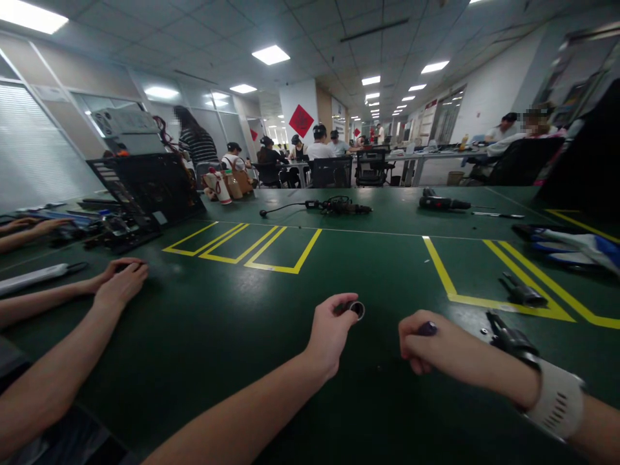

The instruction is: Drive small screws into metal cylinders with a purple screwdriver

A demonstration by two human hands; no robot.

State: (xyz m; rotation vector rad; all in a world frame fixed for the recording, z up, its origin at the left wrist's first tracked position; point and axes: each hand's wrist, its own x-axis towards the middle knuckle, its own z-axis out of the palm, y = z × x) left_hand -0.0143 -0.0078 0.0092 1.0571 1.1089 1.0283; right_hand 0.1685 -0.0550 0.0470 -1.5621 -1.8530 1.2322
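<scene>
My left hand (pixel 325 336) is closed around a short dark metal cylinder (pixel 358 311), its round hollow end facing up and to the right. A little to the right, my right hand (pixel 436 345) is curled in a fist over a slim tool with a dark purple handle (pixel 428 329); only the handle's end shows, and the rest is hidden in the fingers. The two hands are apart, above the green table (pixel 271 336). Beyond my right wrist lie a dark metal part (pixel 513 339) with a cylindrical body and a small nut (pixel 484 331).
Another pronged metal part (pixel 526 294) lies by the yellow tape (pixel 460 299). Further back are a power drill (pixel 443 201), a corded tool (pixel 339 206) and blue-white gloves (pixel 576 248). At left, a co-worker's hands (pixel 121 281) rest near a black equipment case (pixel 150 190).
</scene>
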